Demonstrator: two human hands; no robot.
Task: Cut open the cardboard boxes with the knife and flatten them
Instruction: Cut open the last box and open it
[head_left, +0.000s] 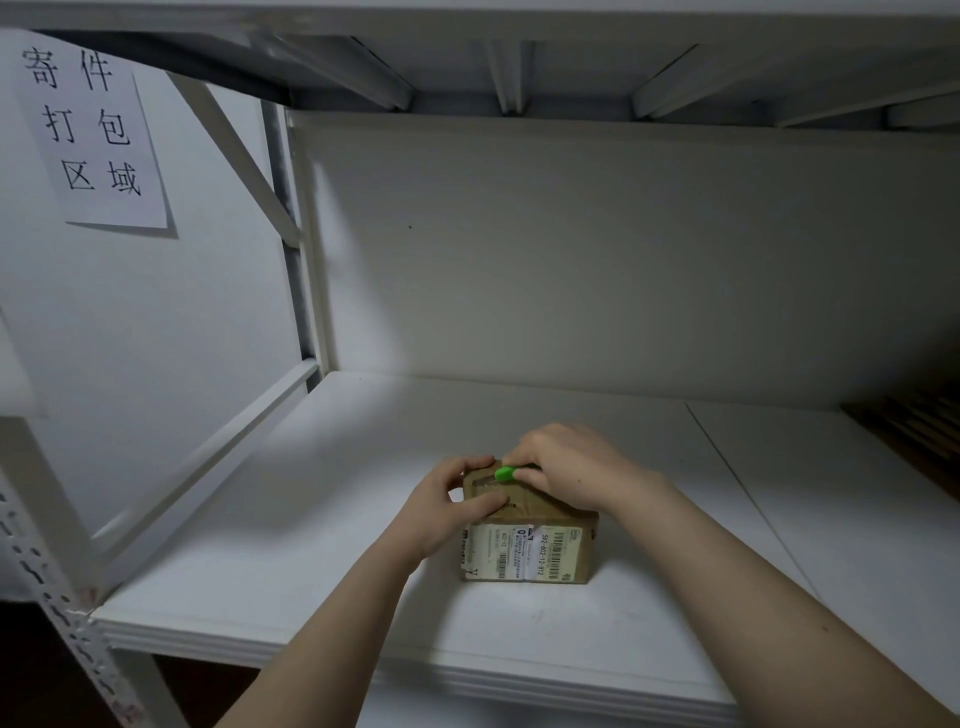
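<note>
Dim overall, cool grey cast. Brightest on the shelf board (311, 519) and back panel (363, 234) at left, so lit probably from the left front. Falls off to near black at far right. Soft shadow right of the cardboard box (524, 551). Slightly soft around the right hand (566, 467) and knife (504, 473); blade hard to make out. Bows hard at the edges.

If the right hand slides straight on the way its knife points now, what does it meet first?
Most likely the left hand, which grips the box end just beyond the knife in the right hand; depth is unclear.
</note>
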